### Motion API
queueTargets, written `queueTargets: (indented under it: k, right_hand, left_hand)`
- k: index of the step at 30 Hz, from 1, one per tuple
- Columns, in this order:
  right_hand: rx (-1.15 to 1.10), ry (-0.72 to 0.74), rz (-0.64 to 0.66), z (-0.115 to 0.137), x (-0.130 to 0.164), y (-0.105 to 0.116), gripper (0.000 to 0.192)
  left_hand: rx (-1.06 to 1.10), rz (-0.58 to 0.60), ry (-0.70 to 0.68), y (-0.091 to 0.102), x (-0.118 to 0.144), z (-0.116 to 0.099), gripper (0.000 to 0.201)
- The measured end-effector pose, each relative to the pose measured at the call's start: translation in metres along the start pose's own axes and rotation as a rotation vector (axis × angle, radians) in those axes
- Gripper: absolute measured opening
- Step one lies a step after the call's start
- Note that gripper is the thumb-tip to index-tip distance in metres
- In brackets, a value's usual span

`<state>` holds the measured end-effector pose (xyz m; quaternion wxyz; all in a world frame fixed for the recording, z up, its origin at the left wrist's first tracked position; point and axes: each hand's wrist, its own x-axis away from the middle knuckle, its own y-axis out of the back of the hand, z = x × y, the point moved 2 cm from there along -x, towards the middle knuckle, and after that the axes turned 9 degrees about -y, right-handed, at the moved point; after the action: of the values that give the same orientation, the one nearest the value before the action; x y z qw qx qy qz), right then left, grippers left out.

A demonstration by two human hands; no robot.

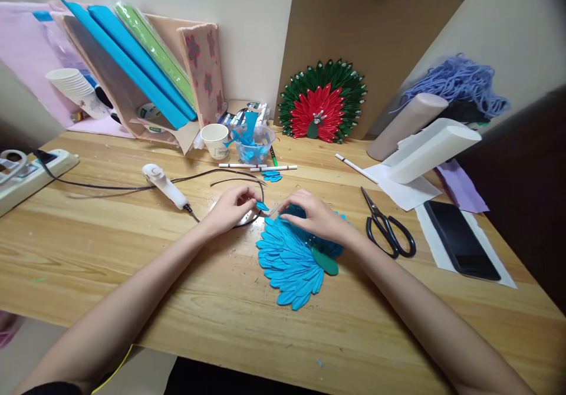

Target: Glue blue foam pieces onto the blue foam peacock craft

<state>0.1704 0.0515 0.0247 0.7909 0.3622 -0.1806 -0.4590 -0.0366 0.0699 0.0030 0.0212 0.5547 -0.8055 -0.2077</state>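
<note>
My left hand (234, 207) pinches a small blue paper petal (262, 206) between thumb and fingertips. Close to it on the right, my right hand (313, 215) is curled over the upper part of a fan-shaped blue paper craft (289, 253). A thin, pale, narrow thing reaches from the right fingertips toward the petal, too fine to make out. The craft lies flat, made of layered blue petals with a green oval piece (325, 260) near its lower right. My right hand and wrist hide part of its top.
Black-handled scissors (387, 224) and a phone (462, 239) lie to the right. A white glue gun (163, 186) with a looping black cord lies left. Behind stand a paper cup (214, 141), a plastic tub (253, 145) of blue scraps, and a red-and-green fan (318, 103) against cardboard.
</note>
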Motion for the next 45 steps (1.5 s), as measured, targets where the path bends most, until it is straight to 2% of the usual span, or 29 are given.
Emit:
queueTargets:
  k: [4,8,17,24,34,45]
  right_hand:
    - [0.045,0.040,0.033,0.000,0.001,-0.007,0.012]
    - [0.083,0.033,0.040,-0.001,0.001,-0.008,0.013]
    - [-0.008,0.043,0.064,-0.003,-0.001,-0.009,0.003]
    - [-0.049,0.033,0.065,-0.006,-0.003,-0.009,0.009]
    - [-0.201,-0.060,0.090,-0.017,-0.003,-0.012,0.003]
    - [-0.173,-0.028,0.156,-0.020,-0.003,-0.011,0.006]
  left_hand:
    - [-0.101,0.048,-0.027,-0.001,0.001,-0.001,0.013]
    - [-0.129,0.042,-0.031,-0.005,0.002,0.001,0.014]
    - [-0.104,0.017,-0.054,-0.014,0.005,0.007,0.015]
    - [-0.152,0.016,-0.076,-0.017,0.005,0.007,0.017]
    - [-0.223,0.035,-0.071,-0.020,0.004,0.001,0.017]
    - [-0.265,0.072,-0.073,-0.022,0.004,-0.004,0.016]
